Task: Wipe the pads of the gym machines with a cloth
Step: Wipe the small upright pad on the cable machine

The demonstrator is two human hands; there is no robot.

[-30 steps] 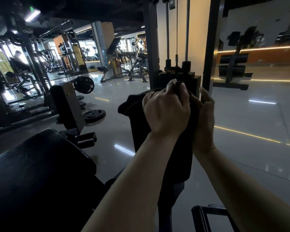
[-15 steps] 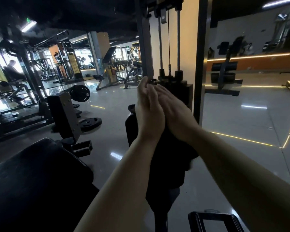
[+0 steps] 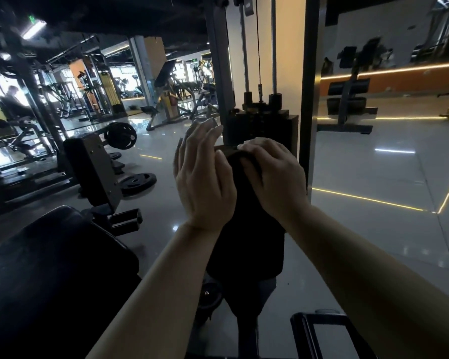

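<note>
Black cloth (image 3: pixel 244 208) hangs lengthwise down an upright pad (image 3: pixel 246 260) before the weight stack (image 3: pixel 259 125); right hand (image 3: pixel 272 174) curls over its top, left hand (image 3: pixel 202 177) flat-fingered alongside. No legible writing.

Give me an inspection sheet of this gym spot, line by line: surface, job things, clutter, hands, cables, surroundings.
Surface: glossy grey tiled floor, lit strips reflected.
Job's things: upright black padded machine pad; dark cloth draped over its top, hard to tell apart from it.
Clutter: black weight plate lying on the floor.
Hands: left hand open beside the pad; right hand curled on the cloth.
Cables: thin steel cable above the black weight stack.
Surroundings: other machines; large black bench pad at left.
</note>
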